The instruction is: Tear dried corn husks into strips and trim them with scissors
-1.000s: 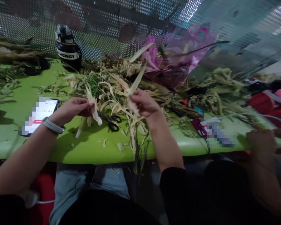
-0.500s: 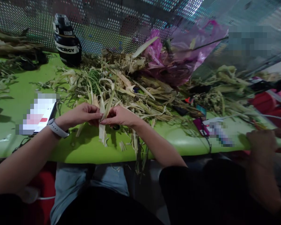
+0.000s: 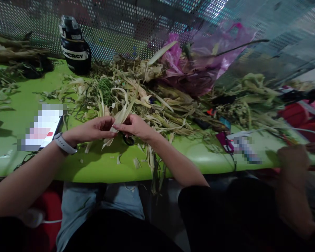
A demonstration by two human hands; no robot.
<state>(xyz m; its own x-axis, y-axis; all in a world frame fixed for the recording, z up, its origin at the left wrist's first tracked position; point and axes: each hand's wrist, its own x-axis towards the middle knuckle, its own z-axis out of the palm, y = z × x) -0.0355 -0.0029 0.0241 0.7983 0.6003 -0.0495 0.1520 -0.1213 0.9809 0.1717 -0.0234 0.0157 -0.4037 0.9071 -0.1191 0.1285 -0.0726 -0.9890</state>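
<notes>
A pale dried corn husk strip (image 3: pixel 123 113) slants between my two hands, its lower end frayed. My left hand (image 3: pixel 101 127), with a light watch band at the wrist, is closed on the strip between thumb and fingers. From the other side my right hand (image 3: pixel 133 126) pinches the same strip, the two thumbs close together. Under the right hand shows a dark ring-shaped loop (image 3: pixel 128 140); the rest of it is hidden. Right behind the hands lies a heap of dried husks and leaves (image 3: pixel 157 91).
On the green table (image 3: pixel 94 168) a phone (image 3: pixel 43 129) lies at left, with a black bottle (image 3: pixel 75 52) farther back. A pink plastic bag (image 3: pixel 199 70) stands behind the heap. At right, a co-worker's hand (image 3: pixel 292 155) is near a purple item (image 3: pixel 224 141) and cable.
The husk strip has tilted from nearly upright toward the right, and its lower end has swung left. My hands have shifted only slightly. The dark loop under the right hand shows more.
</notes>
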